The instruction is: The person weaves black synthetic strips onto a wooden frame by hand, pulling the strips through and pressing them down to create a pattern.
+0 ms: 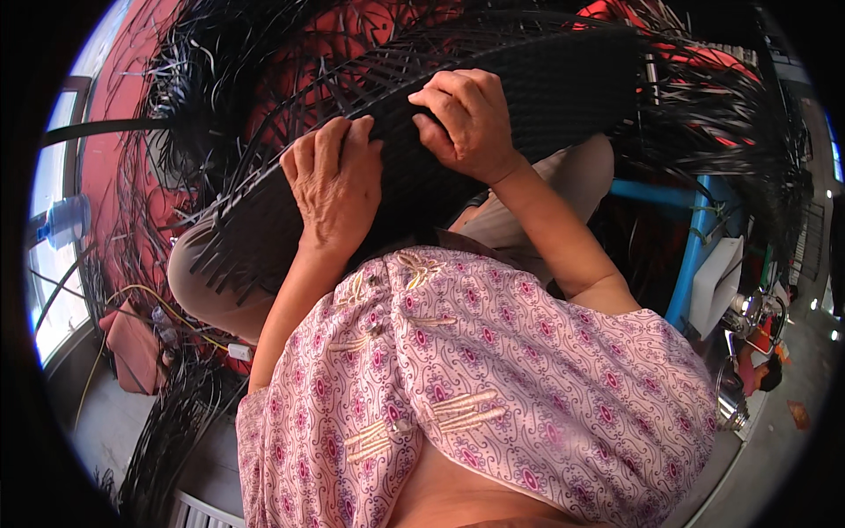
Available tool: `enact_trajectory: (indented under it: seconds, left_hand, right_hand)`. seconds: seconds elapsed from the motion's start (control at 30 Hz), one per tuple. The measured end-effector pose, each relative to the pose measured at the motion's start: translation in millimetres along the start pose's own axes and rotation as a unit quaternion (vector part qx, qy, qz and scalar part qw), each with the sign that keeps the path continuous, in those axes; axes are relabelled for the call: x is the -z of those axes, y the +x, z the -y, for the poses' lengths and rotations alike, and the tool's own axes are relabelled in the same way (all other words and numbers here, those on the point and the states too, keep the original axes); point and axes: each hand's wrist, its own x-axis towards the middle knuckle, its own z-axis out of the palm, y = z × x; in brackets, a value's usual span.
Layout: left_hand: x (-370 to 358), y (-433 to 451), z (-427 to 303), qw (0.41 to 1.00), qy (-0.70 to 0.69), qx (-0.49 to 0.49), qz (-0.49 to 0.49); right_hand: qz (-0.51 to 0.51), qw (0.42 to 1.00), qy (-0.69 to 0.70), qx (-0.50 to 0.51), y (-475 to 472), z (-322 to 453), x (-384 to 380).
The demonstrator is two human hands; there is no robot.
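A black woven panel of flat strips (568,86) lies across the person's lap, with loose black strips (370,69) fanning out beyond its far edge. At that edge my left hand (337,181) rests with bent fingers over the weave. To its right, my right hand (465,122) has its fingers curled at the same edge, thumb and forefinger close together. Whether either hand pinches a strip cannot be made out. The two hands are apart. Part of the panel is hidden beneath the hands and forearms.
Thick bundles of black strips lie at the upper left, right and lower left (168,429) over red material (109,132). A yellow cable ends in a white socket block (239,352). A blue frame (690,264), white container (716,287) and shiny metal vessels (733,396) stand at right.
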Motion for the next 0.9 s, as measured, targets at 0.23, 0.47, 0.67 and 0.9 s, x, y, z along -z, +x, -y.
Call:
enact_trajectory:
  seconds: [0.23,0.47,0.67,0.9]
  left_hand:
    - [-1,-6,4,1.0,0.017,-0.005,0.003]
    - [-8,-6,4,1.0,0.02,-0.012,-0.018]
    - [-6,-6,6,0.999,0.027,-0.019,-0.019]
    - [-6,-8,6,0.999,0.03,-0.02,-0.017]
  right_hand:
    - [0.015,0.998,-0.042,-0.046,-9,3,8]
    - [-0.003,0.997,-0.06,-0.038,-6,-17,17]
    - [-0.039,0.995,-0.082,-0.051,-1,-27,21]
    - [-0.032,0.996,-0.082,-0.021,-2,-49,25]
